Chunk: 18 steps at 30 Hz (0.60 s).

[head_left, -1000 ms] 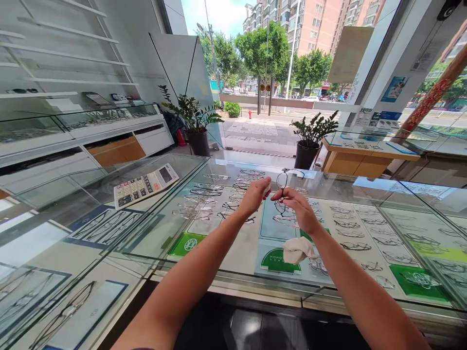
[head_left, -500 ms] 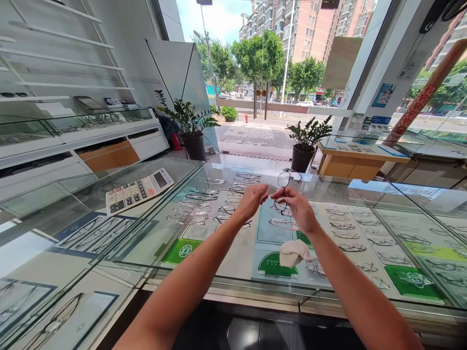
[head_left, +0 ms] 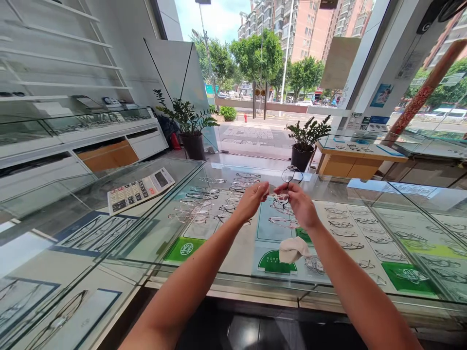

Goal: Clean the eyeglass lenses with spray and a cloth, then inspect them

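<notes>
My right hand point(head_left: 299, 204) pinches a pair of dark, thin-rimmed round eyeglasses point(head_left: 292, 174) above the glass counter. One round rim stands up above the fingers and the other hangs below them. My left hand point(head_left: 252, 200) is closed just to the left, its thumb and fingers pressed together. Something small and pale shows at its fingertips, too small to name. A narrow gap separates the two hands. Under them, several eyeglasses point(head_left: 202, 196) lie in rows inside the display case. On the counter by my right forearm rests a crumpled off-white cloth point(head_left: 293, 249).
A large calculator point(head_left: 141, 191) lies on the glass at the left. The glass counter point(head_left: 233, 273) runs across in front of me, with green cards point(head_left: 185, 249) inside it. Potted plants point(head_left: 192, 146) stand beyond it near the glass doors. A wooden-fronted display point(head_left: 359, 163) is at the right.
The eyeglasses have turned slightly and shifted a little right and up at the upper rim. My right hand moved slightly; my left hand stays closed nearby.
</notes>
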Motion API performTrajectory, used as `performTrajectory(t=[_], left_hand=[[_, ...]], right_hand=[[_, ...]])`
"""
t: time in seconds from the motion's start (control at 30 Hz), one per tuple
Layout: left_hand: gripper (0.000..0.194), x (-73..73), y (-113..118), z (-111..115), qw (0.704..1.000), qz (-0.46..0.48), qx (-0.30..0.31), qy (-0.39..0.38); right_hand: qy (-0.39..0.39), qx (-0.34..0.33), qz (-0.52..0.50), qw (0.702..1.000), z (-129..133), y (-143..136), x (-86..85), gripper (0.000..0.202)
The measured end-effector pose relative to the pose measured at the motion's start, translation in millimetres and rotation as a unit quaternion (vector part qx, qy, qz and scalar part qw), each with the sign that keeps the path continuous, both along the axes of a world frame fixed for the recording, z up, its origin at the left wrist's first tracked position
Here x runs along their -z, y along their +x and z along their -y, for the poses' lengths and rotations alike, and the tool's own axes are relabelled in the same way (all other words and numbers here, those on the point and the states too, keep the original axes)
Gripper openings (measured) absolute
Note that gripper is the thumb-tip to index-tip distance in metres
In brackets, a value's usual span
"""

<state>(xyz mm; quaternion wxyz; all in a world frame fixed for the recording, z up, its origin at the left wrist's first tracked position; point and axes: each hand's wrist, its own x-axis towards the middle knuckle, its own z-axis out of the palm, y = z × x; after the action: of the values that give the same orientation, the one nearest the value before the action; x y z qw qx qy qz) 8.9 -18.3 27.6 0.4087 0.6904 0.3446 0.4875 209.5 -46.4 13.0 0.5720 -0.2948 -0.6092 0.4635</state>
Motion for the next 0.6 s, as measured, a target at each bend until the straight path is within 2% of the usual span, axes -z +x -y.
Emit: performTrajectory(t=[0.1, 0.17, 0.23, 0.3, 0.37, 0.43, 0.5, 0.6], left_hand=[[0.061, -9.7, -24.9, 4.6, 0.994, 0.042, -0.097, 0.024], [0.049, -6.8, -55.6, 4.1, 0.981, 0.069, -0.174, 0.039], [0.032, 4.1, -96.4, -0.3, 0.963, 0.088, -0.248, 0.049], [0.02, 19.4, -142.9, -6.2, 0.945, 0.069, -0.316, 0.045], [0.018, 34.2, -188.4, -9.4, 0.914, 0.008, -0.404, 0.031], [0.023, 45.3, -227.2, -6.4, 0.891, -0.019, -0.454, 0.015], [0.027, 52.6, -256.4, 2.7, 0.874, -0.053, -0.483, 0.001], [0.026, 59.7, -284.6, 20.3, 0.853, -0.107, -0.511, -0.009]], right_hand=[[0.004, 0.014, 0.001, 1.0, -0.2, 4.3, -4.2, 0.031], [0.008, 0.017, -0.006, 1.0, -0.5, 6.3, -6.5, 0.03], [0.013, 0.019, -0.009, 1.0, -1.1, 7.5, -8.1, 0.03], [0.015, 0.02, -0.013, 1.0, -1.8, 8.1, -9.1, 0.029], [0.011, 0.017, -0.026, 0.999, -2.6, 8.5, -9.8, 0.029], [0.005, 0.013, -0.038, 0.999, -3.3, 9.1, -10.6, 0.029], [0.003, 0.012, -0.039, 0.999, -3.5, 9.8, -11.8, 0.03], [0.003, 0.019, -0.033, 0.999, -3.2, 10.7, -13.7, 0.031]])
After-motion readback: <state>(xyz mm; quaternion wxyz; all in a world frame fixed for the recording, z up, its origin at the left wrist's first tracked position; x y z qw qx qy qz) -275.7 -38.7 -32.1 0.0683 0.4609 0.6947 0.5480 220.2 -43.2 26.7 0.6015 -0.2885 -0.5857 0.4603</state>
